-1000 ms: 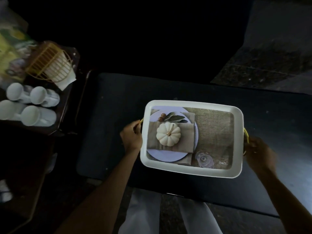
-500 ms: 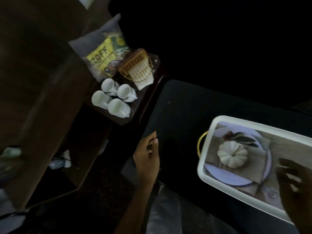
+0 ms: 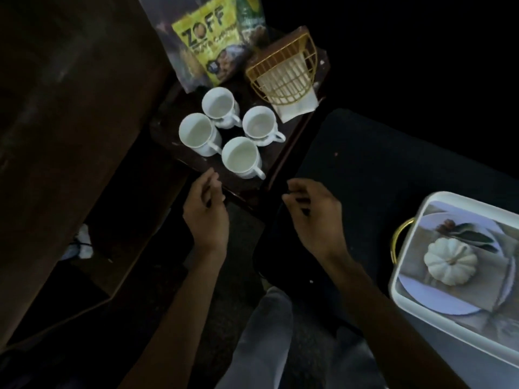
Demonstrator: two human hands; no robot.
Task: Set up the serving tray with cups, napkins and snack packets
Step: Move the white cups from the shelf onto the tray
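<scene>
Your left hand (image 3: 206, 217) hovers just short of the near edge of the small dark bench (image 3: 247, 186). Its fingers (image 3: 209, 178) are loosely curled and hold nothing. Your right hand (image 3: 314, 217) hangs level with it to the right, fingers slackly bent and slightly apart, also holding nothing. Neither hand touches a cup.

Four white cups (image 3: 218, 103) stand upright in a tight cluster on that bench, handles toward the right. The nearest cup (image 3: 240, 157) sits just beyond your hands, between them. Behind the cups, a yellow snack packet (image 3: 209, 43) marked ZOFF leans at the back left. A gold wire holder (image 3: 283, 74) lies tipped at the back right, with white napkins (image 3: 295, 105) inside and one corner protruding.

The white serving tray (image 3: 407, 290) rests on the black bench (image 3: 393, 164), well apart from the cups, its gold handle (image 3: 400, 237) facing your hands. A pale pumpkin (image 3: 449, 262) shows inside the tray; whether it is real or printed cannot be told.
</scene>
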